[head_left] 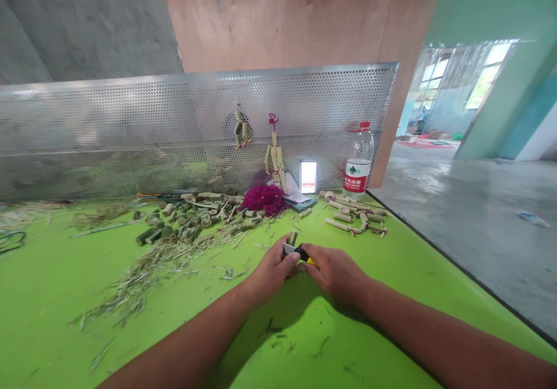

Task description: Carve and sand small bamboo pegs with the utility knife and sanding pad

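Observation:
Near the middle of the green table, my left hand (276,264) is closed around a short piece of bamboo (293,237), whose upper end sticks out above the fingers. My right hand (335,267) grips a yellow and black utility knife (301,254). The knife's blade lies against the bamboo, and my left thumb rests close to the blade and the black part. Most of the yellow handle is hidden inside my right hand. The lower part of the bamboo piece is covered by my left fingers.
Cut bamboo pieces (167,226) and shavings (139,279) lie to the left on the green table (195,331). Purple string (265,200), a bamboo figure (275,157), a lit screen (308,177) and a plastic bottle (357,163) stand along the perforated metal panel (195,105). Jointed bamboo parts (354,215) lie right.

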The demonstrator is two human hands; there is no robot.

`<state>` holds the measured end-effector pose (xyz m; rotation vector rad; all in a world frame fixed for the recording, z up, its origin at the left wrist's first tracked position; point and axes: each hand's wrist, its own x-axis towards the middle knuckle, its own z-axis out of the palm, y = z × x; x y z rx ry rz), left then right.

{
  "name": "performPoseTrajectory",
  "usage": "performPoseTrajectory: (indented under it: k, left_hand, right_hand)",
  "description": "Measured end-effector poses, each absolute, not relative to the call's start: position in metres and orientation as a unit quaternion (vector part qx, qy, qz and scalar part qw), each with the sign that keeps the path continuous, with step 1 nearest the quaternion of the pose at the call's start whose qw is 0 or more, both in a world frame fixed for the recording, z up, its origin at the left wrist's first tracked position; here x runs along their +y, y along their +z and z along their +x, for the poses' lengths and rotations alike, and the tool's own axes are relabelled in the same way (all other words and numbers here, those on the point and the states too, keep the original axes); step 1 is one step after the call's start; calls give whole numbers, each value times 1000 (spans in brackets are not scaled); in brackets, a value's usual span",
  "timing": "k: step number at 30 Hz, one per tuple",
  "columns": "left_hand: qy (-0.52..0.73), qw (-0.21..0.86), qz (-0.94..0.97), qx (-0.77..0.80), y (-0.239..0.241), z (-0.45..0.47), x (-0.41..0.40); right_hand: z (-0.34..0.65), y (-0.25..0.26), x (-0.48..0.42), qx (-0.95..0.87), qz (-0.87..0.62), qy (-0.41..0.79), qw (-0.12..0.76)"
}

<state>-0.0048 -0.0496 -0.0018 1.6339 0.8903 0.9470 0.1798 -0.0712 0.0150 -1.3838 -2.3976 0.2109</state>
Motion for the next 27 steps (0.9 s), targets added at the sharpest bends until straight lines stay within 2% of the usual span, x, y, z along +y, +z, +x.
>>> performPoseTrajectory:
  k: [16, 20, 22, 27]
  left_hand:
    - [406, 502, 651, 399, 5, -1, -54]
    - [399, 514, 650, 393, 7, -1, -58]
    - [398, 527, 648, 380, 6, 0, -60]
    - [423, 579, 604, 348, -1, 2, -54]
  right_hand:
    - [179, 16, -73, -834, -510, 54, 203]
    - [191, 19, -55, -765, -593, 96, 232]
    - [197, 20, -48, -738, -625, 77, 242]
    - [192, 19, -58, -785, -568, 83, 233]
